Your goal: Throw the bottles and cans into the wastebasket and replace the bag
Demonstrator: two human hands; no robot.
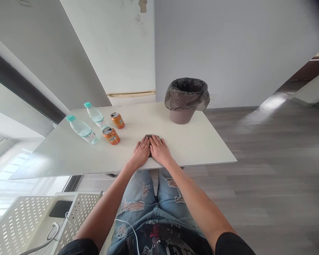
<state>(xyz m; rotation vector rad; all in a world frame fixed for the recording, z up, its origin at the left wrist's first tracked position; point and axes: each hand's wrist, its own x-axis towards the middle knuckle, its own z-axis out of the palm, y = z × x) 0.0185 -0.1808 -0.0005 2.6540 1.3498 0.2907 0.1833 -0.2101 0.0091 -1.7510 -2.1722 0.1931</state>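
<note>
My left hand [141, 151] and my right hand [159, 150] lie flat side by side near the front edge of the white table [196, 148]. Both rest on a dark, flat object [148, 136], probably a phone, though most of it is covered. The fingers of each hand are stretched out, pointing away from me. To the left stand two orange soda cans, a nearer can [111, 136] and a farther can [117, 120]. Beyond them are two clear plastic bottles with turquoise caps, a nearer bottle [83, 130] and a farther bottle [96, 116].
A mauve bin [182, 116] lined with a black bag [187, 97] stands at the table's back right. A white fridge [122, 49] and a grey wall are behind. At lower left, a perforated white basket [29, 216] holds a dark device [61, 209] and a cable.
</note>
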